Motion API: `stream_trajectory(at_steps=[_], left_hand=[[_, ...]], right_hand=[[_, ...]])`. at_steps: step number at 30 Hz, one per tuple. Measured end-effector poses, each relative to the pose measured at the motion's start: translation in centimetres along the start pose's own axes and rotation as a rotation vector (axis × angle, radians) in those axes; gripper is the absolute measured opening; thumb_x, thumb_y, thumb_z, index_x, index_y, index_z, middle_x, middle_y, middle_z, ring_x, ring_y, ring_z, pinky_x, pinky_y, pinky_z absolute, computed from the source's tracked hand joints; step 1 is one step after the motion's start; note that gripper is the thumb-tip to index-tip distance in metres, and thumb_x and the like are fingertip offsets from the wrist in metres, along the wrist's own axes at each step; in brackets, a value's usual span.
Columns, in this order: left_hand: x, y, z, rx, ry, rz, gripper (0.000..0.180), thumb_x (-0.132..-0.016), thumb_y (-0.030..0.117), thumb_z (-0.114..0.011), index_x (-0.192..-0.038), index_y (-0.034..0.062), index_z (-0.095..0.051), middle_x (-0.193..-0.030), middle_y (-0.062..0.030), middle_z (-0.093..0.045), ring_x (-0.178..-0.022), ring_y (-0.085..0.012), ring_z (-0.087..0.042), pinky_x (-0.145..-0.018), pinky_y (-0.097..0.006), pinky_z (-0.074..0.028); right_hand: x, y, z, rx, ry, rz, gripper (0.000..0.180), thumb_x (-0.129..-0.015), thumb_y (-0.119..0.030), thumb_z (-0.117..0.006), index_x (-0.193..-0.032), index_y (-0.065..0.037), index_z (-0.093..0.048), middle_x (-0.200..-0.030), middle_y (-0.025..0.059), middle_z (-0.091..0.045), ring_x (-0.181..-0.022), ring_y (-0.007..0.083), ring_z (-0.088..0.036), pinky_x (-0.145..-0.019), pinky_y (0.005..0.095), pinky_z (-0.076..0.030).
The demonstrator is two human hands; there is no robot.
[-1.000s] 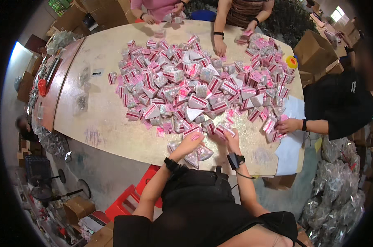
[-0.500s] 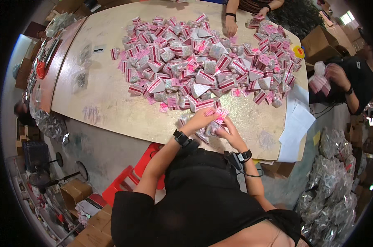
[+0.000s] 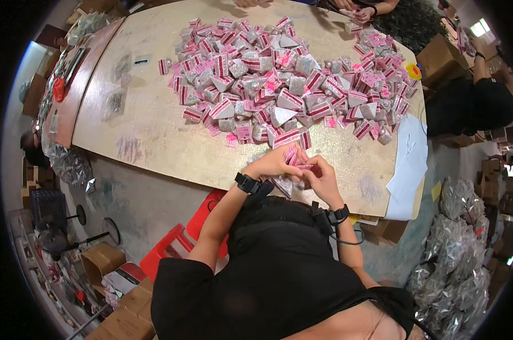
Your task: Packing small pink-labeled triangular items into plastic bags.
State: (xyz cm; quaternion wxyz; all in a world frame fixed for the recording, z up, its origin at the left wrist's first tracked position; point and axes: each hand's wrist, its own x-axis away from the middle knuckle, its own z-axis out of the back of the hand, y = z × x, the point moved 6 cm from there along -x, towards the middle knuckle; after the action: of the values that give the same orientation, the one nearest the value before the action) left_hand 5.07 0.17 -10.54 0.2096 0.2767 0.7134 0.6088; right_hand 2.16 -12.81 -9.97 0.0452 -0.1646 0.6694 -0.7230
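Since a second ago, the left hand point(image 3: 272, 162) and the right hand point(image 3: 323, 178) have been brought together above the near edge of the table point(image 3: 353, 164). Between them a small pink card point(image 3: 291, 154) is held tilted, partly hidden by fingers. It is gripped by the left hand's curled fingers and thumb; its edge is pinched by the right thumb and forefinger. Silvery packets point(image 3: 283, 185) are seen just beneath, partly covered.

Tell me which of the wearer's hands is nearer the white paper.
Right. The right hand is left of the white paper, with tabletop between; the left hand is farther left.
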Motion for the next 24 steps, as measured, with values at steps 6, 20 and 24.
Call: stream_trajectory(at_steps=[6,20,24], left_hand=[[0.2,1.0,-1.4,-0.118,-0.043,-0.004,0.041,-0.068,0.006,-0.074,-0.092,0.0058,-0.04,-0.102,-0.0046,-0.05,-0.096,-0.0114,-0.045,-0.086,-0.027,-0.039],[0.0,3.0,-2.1,-0.085,0.017,-0.158,0.053,-0.066,-0.001,-0.069,-0.114,0.0046,-0.046,-0.105,-0.0056,-0.052,-0.099,-0.0156,-0.051,-0.089,-0.029,-0.039],[-0.1,3.5,-2.8,-0.269,-0.005,-0.207,0.052,-0.066,-0.005,-0.064,-0.114,0.0039,-0.046,-0.104,-0.0076,-0.054,-0.101,-0.0176,-0.052,-0.089,-0.03,-0.039]], right_hand=[[0.1,-3.9,-1.0,0.487,0.082,0.528,0.019,-0.068,-0.002,-0.068,-0.084,-0.002,-0.059,-0.074,0.0099,-0.055,-0.073,0.0251,-0.053,-0.066,0.0332,-0.044],[2.3,-7.8,0.0,0.702,0.113,0.703,0.024,-0.056,0.005,-0.064,-0.077,-0.007,-0.061,-0.072,0.0033,-0.056,-0.078,0.025,-0.051,-0.069,0.0355,-0.042],[2.9,-9.4,-1.2,1.008,0.171,0.809,0.016,-0.062,-0.002,-0.061,-0.077,-0.007,-0.06,-0.079,0.0019,-0.057,-0.082,0.0239,-0.053,-0.075,0.0377,-0.041]])
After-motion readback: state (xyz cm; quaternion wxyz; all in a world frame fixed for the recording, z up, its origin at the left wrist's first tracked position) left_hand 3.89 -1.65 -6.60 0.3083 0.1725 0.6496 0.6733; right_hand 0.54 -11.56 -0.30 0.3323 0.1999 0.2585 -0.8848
